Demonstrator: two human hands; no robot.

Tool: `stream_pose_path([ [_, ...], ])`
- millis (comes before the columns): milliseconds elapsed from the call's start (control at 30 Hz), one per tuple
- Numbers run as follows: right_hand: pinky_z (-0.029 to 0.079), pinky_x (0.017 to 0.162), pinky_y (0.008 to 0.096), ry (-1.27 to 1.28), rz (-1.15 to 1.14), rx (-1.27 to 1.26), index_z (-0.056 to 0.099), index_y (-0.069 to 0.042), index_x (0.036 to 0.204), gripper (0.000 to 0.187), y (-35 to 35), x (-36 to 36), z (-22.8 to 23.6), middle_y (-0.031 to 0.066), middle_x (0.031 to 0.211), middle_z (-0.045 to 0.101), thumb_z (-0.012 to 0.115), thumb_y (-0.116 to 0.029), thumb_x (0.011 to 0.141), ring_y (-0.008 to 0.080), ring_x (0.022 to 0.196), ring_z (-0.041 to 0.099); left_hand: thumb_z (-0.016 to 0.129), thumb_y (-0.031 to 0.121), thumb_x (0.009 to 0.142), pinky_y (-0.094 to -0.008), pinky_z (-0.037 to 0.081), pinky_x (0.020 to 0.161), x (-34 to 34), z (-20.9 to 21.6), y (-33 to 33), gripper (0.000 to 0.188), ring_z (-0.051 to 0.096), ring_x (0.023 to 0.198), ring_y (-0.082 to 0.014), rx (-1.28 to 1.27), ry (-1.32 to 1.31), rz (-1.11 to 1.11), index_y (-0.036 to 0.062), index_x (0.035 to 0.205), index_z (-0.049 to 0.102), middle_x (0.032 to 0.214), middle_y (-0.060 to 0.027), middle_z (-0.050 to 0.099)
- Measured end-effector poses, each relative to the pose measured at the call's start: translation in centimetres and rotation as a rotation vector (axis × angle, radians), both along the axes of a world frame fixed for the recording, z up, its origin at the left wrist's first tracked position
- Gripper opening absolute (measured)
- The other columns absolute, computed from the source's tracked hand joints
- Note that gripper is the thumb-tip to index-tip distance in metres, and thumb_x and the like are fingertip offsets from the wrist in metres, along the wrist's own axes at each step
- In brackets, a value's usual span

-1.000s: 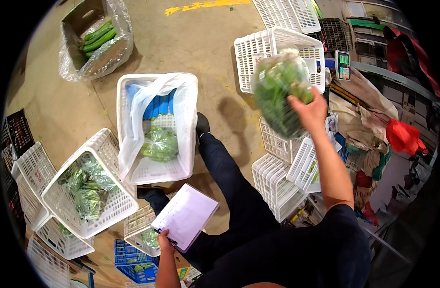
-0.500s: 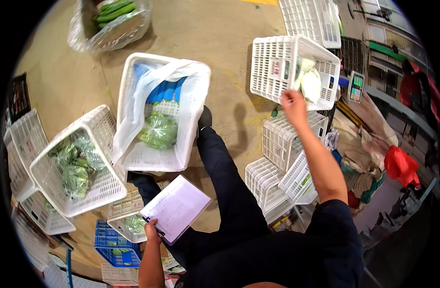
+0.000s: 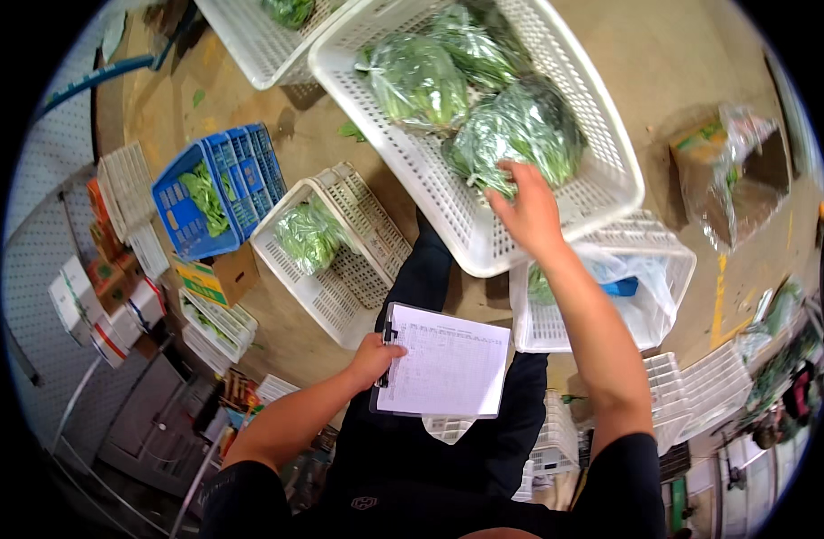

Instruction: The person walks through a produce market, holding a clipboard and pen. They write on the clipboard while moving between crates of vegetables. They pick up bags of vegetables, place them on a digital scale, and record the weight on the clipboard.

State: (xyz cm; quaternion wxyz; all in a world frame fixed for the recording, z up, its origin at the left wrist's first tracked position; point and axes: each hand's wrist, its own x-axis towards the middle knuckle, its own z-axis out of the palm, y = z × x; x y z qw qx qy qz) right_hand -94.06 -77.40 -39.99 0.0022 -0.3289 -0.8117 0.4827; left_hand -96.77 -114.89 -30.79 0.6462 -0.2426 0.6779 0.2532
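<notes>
My left hand (image 3: 376, 359) grips the clip end of a clipboard (image 3: 466, 409) bearing a white printed sheet (image 3: 443, 373), held level in front of my legs. My right hand (image 3: 527, 214) reaches into a large white plastic crate (image 3: 403, 171). Its thumb and index finger are apart, and the fingertips are at the edge of a clear bag of leafy greens (image 3: 528, 126). Whether they touch the plastic is hard to make out. Two more bags of greens (image 3: 416, 81) (image 3: 479, 45) lie beside it in the crate.
A smaller white crate (image 3: 358, 225) with bagged greens and a blue crate (image 3: 237, 180) of loose greens stand left. A white-lined crate (image 3: 672, 278) sits partly under my right forearm. A plastic-lined carton (image 3: 762, 180) stands far right. Cartons (image 3: 111, 310) are stacked at left.
My view has turned left. My right hand has left the crate of pale cabbage and is now over the bagged greens. My left hand still holds the clipboard.
</notes>
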Motion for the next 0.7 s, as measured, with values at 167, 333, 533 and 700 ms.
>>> stream_pose_path([
  [167, 0.043, 0.107, 0.0438, -0.341, 0.113, -0.013, 0.041, 0.003, 0.144, 0.093, -1.7, -15.0, -12.0, 0.0272, 0.138, 0.051, 0.078, -0.05, 0.078, 0.042, 0.127, 0.05, 0.065, 0.005, 0.084, -0.0336, 0.054, 0.076, -1.6, -0.4, -2.7, 0.023, 0.068, 0.082, -0.0185, 0.053, -0.011, 0.076, -0.0053, 0.103, 0.071, 0.093, -0.0105, 0.074],
  [333, 0.03, 0.115, 0.0525, -0.388, -0.065, 0.02, 0.026, 0.001, 0.153, 0.106, -5.7, -26.0, -17.1, 0.0318, 0.155, 0.026, 0.071, -0.062, 0.079, 0.0469, 0.142, 0.028, 0.067, 0.005, 0.085, -0.0311, 0.052, 0.076, -5.1, -0.3, -3.3, 0.02, 0.066, 0.082, -0.0151, 0.09, -0.073, 0.259, -0.0049, 0.101, 0.071, 0.092, -0.0075, 0.073],
  [533, 0.03, 0.113, 0.0589, -0.729, -0.023, 0.302, 0.019, -0.006, 0.155, 0.109, -7.0, -28.4, -18.2, 0.0323, 0.158, 0.015, 0.078, -0.053, 0.077, 0.0493, 0.143, 0.023, 0.067, 0.005, 0.085, -0.0306, 0.052, 0.078, -6.8, -0.6, -4.2, 0.021, 0.066, 0.084, -0.0151, 0.116, -0.162, 0.431, -0.0057, 0.103, 0.071, 0.094, -0.0067, 0.072],
  [700, 0.053, 0.092, 0.0466, -0.669, 0.119, 0.177, 0.041, 0.001, 0.138, 0.08, -4.1, -27.3, -17.5, 0.032, 0.133, 0.054, 0.079, -0.026, 0.072, 0.0459, 0.118, 0.057, 0.067, 0.005, 0.085, -0.0308, 0.052, 0.078, -7.3, -0.7, -4.0, 0.021, 0.066, 0.085, -0.0152, 0.118, -0.175, 0.387, -0.0058, 0.103, 0.071, 0.095, -0.0069, 0.072],
])
